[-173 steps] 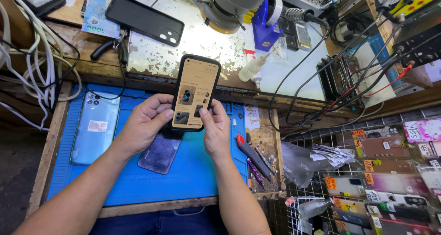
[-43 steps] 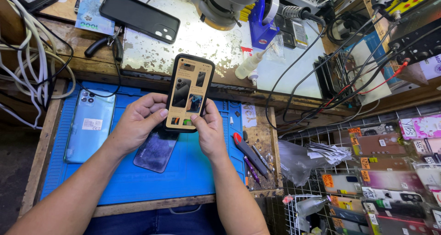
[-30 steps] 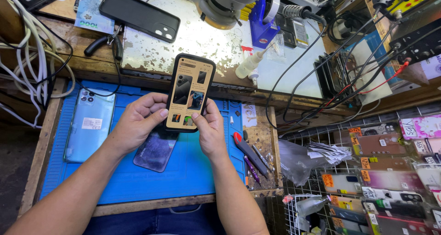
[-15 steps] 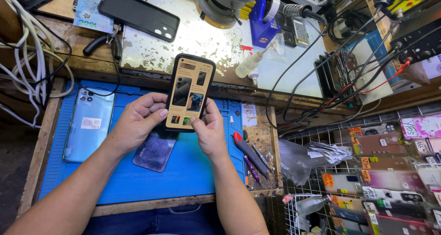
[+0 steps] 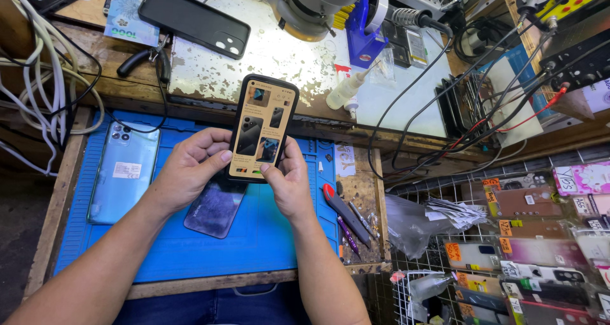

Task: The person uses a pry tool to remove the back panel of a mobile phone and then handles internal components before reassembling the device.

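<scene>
Surface: worn wooden bench (image 5: 63, 191), ribbed blue rubber mat (image 5: 254, 242) | cluttered, perhaps a repair stall | my left hand (image 5: 190, 172) and right hand (image 5: 289, 179) closed around black-cased lit smartphone (image 5: 262, 128), above mat | glossy dark phone panel (image 5: 215, 207) beneath.

Dark phone (image 5: 215, 208) half under left hand (image 5: 190, 172)
</scene>
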`<state>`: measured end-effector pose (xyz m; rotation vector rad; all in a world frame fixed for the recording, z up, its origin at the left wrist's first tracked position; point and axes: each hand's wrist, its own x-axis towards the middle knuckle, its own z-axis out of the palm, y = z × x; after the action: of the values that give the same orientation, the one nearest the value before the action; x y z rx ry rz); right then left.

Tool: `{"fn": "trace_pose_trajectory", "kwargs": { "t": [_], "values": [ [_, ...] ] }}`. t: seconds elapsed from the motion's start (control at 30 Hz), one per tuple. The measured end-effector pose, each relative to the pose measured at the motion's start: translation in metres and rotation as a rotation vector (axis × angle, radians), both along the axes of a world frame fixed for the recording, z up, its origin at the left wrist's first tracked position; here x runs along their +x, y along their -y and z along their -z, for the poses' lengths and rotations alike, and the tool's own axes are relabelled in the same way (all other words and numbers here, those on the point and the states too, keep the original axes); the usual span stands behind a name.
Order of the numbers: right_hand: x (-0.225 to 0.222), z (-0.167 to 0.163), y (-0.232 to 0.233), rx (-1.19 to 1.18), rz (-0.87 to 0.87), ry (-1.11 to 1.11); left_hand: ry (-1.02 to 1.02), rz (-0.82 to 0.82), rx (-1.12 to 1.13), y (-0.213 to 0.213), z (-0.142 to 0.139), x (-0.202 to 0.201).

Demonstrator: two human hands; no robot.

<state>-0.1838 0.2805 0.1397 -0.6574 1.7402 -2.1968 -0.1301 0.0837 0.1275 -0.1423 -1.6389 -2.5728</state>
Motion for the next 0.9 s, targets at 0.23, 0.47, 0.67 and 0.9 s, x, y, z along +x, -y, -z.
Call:
{"fn": "trace_pose_trajectory", "kwargs": {
  "t": [0.23, 0.47, 0.67, 0.9],
  "values": [
    [-0.0003, 0.0017, -0.0016, -0.014, 0.003, 0.002, 0.001, -0.003, -0.011, -0.0004, -0.0008, 0.0010],
    [-0.0033, -0.0007, -0.0032, -0.023, 0.009, -0.007, -0.019, 0.003, 0.013, -0.0002, -0.0002, -0.0002],
    [-0.0028, -0.0023, -0.0032, -0.077, 0.001, 0.051, -0.020, -0.009, 0.009, 0.0002, -0.0002, -0.0004],
    [-0.0021, -0.0043, -0.0052, -0.097, -0.020, 0.084, -0.016, -0.005, 0.008, 0.0004, -0.0006, -0.0002]
  ]
}}
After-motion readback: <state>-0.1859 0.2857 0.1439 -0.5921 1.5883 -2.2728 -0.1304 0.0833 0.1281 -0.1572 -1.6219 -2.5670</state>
